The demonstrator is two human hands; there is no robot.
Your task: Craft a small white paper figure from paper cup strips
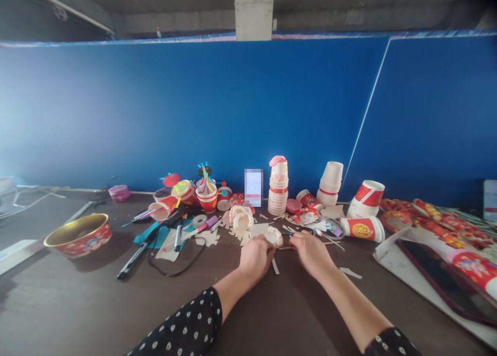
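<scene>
My left hand [256,257] is closed at the near side of a white cut paper cup piece [274,236], its fingers pinching the edge. Just to the right, my right hand [309,251] is closed with curled fingers, close to the tabletop. What it grips is hidden; something dark shows beside its fingertips, too small to name. Beyond my left hand stands another paper cup [243,220] with its wall cut into strips that fold outward. A narrow white paper strip [275,266] lies below, between my hands.
A tall stack of paper cups [278,190] stands behind my hands, beside a propped phone [253,187]. Red and white cups [363,229] and a dark tablet [442,278] lie right. Leftward are a black marker [178,236], a utility knife [134,260] and a gold-lined bowl [79,237].
</scene>
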